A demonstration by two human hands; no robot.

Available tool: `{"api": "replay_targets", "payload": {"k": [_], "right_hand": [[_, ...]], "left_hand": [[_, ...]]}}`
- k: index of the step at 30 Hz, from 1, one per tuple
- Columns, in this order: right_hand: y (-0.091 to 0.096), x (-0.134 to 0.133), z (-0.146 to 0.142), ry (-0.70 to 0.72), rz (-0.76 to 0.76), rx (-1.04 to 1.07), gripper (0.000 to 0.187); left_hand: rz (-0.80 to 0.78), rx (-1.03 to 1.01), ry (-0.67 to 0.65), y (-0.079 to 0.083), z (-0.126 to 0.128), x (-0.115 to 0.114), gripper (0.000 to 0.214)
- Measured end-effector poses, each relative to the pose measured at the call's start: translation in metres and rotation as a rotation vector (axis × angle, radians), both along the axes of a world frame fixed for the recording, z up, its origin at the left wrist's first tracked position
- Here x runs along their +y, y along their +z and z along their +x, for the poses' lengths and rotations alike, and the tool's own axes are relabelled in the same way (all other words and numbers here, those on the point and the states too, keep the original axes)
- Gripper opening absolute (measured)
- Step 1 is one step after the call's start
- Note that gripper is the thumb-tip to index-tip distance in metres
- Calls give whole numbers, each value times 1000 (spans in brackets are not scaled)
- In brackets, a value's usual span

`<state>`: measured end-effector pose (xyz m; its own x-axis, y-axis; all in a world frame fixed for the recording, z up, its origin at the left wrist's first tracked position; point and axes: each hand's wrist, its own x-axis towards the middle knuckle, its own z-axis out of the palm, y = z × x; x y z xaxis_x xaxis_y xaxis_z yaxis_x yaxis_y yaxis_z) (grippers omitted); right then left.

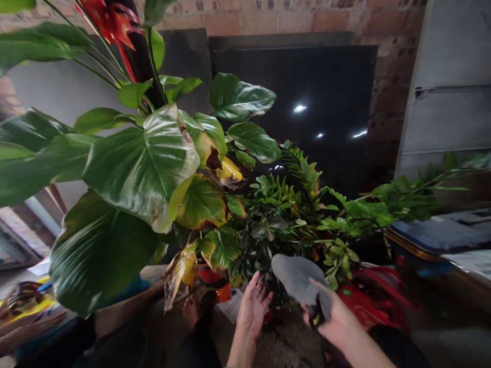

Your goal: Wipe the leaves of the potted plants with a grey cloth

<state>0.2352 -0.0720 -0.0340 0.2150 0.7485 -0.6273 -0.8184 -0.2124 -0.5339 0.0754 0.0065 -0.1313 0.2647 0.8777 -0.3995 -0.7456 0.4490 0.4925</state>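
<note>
My left hand [253, 307] is raised below the dark-leaved plants, palm partly turned up and fingers apart, holding nothing. To its right, my right hand [338, 318] is closed around a smooth, rounded grey piece [299, 276] that looks like cloth. A small black part [316, 309] with a yellowish spot shows by my right fingers; I cannot tell what it is. The grey piece reaches up and left toward the low green plants [284, 220]. Above and left of my hands spreads a large potted plant [141, 158] with broad leaves, some of them yellowed and brown-edged [201, 202].
Behind the plants stand dark glossy panels [326, 92] against a brick wall [291, 20]. Red plastic bags [368, 301] lie at right, below a blue-lidded container [433, 232]. Another person's arm [30, 327] appears at lower left. Bare feet [192, 309] show on the floor.
</note>
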Motion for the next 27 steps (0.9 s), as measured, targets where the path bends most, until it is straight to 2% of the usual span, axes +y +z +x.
{"api": "replay_targets", "payload": {"k": [3, 7, 9, 12, 16, 19, 22, 24, 25, 27], "right_hand": [[-16, -29, -4, 78, 86, -47, 26], [-5, -30, 11, 60, 223, -202, 46], [-3, -22, 16, 57, 233, -234, 47], [-12, -18, 11, 66, 246, -214, 45], [-24, -29, -1, 53, 118, -204, 46], [-4, -25, -3, 31, 153, -202, 45], [33, 4, -1, 14, 357, -140, 40], [50, 26, -1, 7, 380, -43, 30], [52, 33, -2, 13, 345, 5, 22], [44, 36, -7, 37, 240, 60, 17]], "left_hand": [[-7, 5, -25, 4, 6, -5, 25], [29, -1, -34, 15, 14, -8, 26], [28, -10, -45, 19, 18, -8, 26], [35, -31, -66, 20, 22, -7, 20], [-15, -41, -138, 19, 25, -5, 11], [-46, -43, -176, 23, 28, -5, 15], [-9, -32, -51, 32, 31, -7, 19], [-21, -1, -3, 38, 31, -9, 22], [-34, 18, 1, 40, 30, -10, 24], [-41, 54, -9, 40, 25, -10, 28]]}}
